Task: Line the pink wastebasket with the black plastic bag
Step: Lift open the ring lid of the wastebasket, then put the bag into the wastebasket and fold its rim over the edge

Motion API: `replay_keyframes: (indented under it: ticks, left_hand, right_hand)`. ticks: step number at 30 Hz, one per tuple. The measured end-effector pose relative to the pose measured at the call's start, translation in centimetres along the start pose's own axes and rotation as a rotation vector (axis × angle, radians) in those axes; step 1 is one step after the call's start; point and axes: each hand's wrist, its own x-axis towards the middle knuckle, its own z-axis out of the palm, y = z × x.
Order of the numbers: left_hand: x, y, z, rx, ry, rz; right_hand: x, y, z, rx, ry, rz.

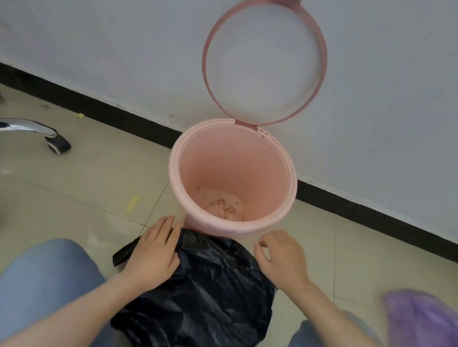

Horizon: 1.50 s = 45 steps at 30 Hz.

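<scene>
I see a tiled floor (69,206) meeting a white wall (97,12). The pink wastebasket (236,156) stands against it, ring lid (265,57) tipped up, debris at its bottom. Just near of it the black plastic bag (198,305) lies crumpled between denim knees. Chrome chair legs (0,127) sit left, a purple bag (429,346) right. My left hand (154,252) presses flat on the bag — fingers straight, gripping nothing. My right hand (283,259) hovers beside the bin, fingers loosely curled, empty.

Likely office: chrome swivel-chair base (0,127) on casters, tiled floor (81,187), black baseboard (109,114).
</scene>
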Motion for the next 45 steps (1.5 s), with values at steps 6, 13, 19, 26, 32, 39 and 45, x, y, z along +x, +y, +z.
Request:
replay_keyframes:
  ticks: [6, 13, 19, 26, 32, 39, 45]
  left_hand:
    - [0.6, 1.5, 2.1, 0.048, -0.033, 0.115]
    - [0.3, 3.6, 3.0, 0.072, 0.022, 0.196]
    - [0.9, 3.7, 3.4, 0.009, -0.036, 0.255]
    - [1.4, 6.7, 1.6, -0.068, 0.112, 0.514]
    - [2.2, 11.5, -2.9, -0.220, 0.297, 0.603]
    - [4.5, 13.4, -12.5, -0.802, 0.613, 0.507]
    - [6.8, 9.9, -20.8, -0.852, 0.865, 0.243]
  right_hand:
    - [-1.7, 0.9, 4.1, -0.110, -0.426, 0.130]
    - [-2.3, 0.7, 6.8, -0.082, -0.602, 0.319]
    - [-2.9, 1.3, 6.5, -0.032, -0.470, 0.264]
    - [-3.2, 3.0, 0.7, 0.172, -0.410, 0.091]
    - [-2.3, 5.6, -8.2, 0.179, -0.280, 0.111]
    - [2.6, 3.5, -17.7, -0.072, 0.235, -0.075]
    - [8.9, -2.0, -22.2, -0.288, 0.600, -0.176]
